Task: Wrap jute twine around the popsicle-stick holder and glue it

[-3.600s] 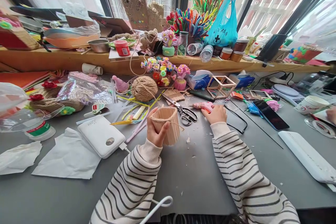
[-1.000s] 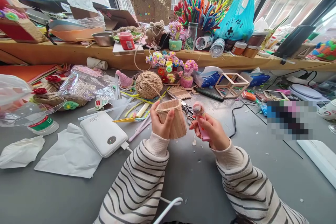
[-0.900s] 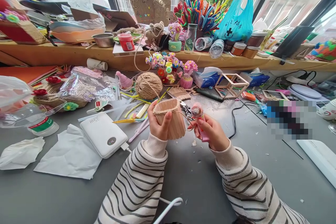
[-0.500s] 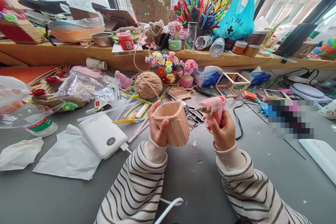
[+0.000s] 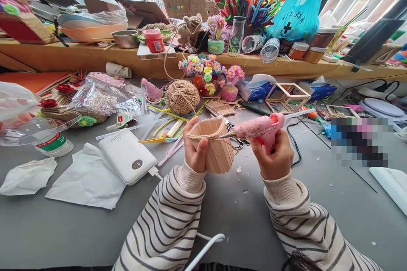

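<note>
My left hand (image 5: 196,149) grips a small cup made of wooden craft sticks (image 5: 218,150), with jute twine wound round its rim. It stands tilted on the grey table (image 5: 238,220). My right hand (image 5: 272,157) holds a pink hot glue gun (image 5: 259,127) level, nozzle pointing left and touching the cup's upper right edge by the twine. A black cord (image 5: 294,144) trails from the gun across the table. A ball of jute twine (image 5: 182,96) lies behind the cup.
Scissors (image 5: 237,140) lie behind the cup. A white power bank (image 5: 127,156) and white paper sheets (image 5: 85,182) sit to the left. Pipe-cleaner flower pots (image 5: 210,77), a wooden stick cube (image 5: 288,96) and a cluttered wooden shelf (image 5: 79,57) fill the back.
My right hand picked the glue gun up from the table, turned it level and brought its nozzle to the cup's rim. My left hand kept hold of the cup.
</note>
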A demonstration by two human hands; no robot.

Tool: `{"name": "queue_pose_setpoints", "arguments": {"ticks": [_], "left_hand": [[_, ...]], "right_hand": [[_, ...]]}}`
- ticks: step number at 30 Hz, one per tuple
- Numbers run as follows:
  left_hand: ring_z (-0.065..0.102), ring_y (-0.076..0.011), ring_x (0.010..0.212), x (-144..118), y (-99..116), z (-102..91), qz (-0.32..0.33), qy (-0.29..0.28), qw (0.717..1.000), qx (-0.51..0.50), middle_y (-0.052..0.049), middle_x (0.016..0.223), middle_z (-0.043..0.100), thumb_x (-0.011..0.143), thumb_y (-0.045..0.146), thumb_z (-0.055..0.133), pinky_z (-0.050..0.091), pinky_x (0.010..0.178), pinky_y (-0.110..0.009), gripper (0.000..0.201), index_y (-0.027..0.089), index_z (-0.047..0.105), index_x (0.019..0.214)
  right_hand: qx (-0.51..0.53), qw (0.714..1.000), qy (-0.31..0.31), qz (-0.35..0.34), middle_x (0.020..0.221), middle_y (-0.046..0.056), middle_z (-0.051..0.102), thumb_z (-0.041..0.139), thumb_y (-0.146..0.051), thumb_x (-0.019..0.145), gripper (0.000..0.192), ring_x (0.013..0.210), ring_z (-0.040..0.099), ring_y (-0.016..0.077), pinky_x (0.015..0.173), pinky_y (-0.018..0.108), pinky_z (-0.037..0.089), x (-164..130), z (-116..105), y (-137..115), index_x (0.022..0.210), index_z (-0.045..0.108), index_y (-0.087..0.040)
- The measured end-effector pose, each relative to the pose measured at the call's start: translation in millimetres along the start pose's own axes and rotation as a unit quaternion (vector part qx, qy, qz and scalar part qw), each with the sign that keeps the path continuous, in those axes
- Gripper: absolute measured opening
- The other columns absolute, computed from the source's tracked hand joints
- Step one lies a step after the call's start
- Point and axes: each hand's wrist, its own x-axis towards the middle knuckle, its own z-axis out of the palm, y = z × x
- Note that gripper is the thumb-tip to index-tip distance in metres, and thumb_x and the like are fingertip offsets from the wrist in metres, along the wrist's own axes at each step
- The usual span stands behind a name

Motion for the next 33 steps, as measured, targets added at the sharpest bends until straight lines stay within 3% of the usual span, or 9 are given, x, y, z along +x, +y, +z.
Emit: {"name": "queue_pose_setpoints", "arguments": {"ticks": [15,27,33], "left_hand": [[0.058,-0.0212,0.088,-1.1,4.5,3.5,-0.011,0.0,1.0,-0.002,-0.007,0.099,0.059,0.07,0.053,0.058,0.046,0.078,-0.037,0.056,0.021,0.046,0.114],[0.058,-0.0215,0.088,-0.4,0.7,2.5,-0.011,0.004,1.0,-0.008,-0.007,0.099,0.058,0.069,0.053,0.059,0.046,0.078,-0.038,0.056,0.022,0.045,0.114],[0.057,-0.0211,0.088,-0.1,-0.1,1.2,-0.006,0.012,1.0,-0.002,-0.007,0.099,0.058,0.069,0.053,0.059,0.045,0.078,-0.037,0.055,0.022,0.047,0.113]], "right_hand": [[-0.015,1.0,0.002,-0.013,0.054,-0.005,0.044,0.064,-0.044,0.065,0.031,0.041,0.037,0.0095,0.042,0.026,0.035,-0.6,-0.2,-2.0,0.071,0.043,-0.023],[-0.023,1.0,0.001,-0.012,0.057,-0.002,0.05,0.065,-0.044,0.064,0.031,0.043,0.043,0.0105,0.043,0.026,0.038,-1.0,-0.9,-1.0,0.076,0.048,-0.021],[-0.036,0.998,0.021,-0.048,0.058,-0.002,0.05,0.064,-0.045,0.066,0.032,0.043,0.042,0.0102,0.043,0.026,0.039,-0.7,-0.4,2.0,0.08,0.049,-0.02]]}}
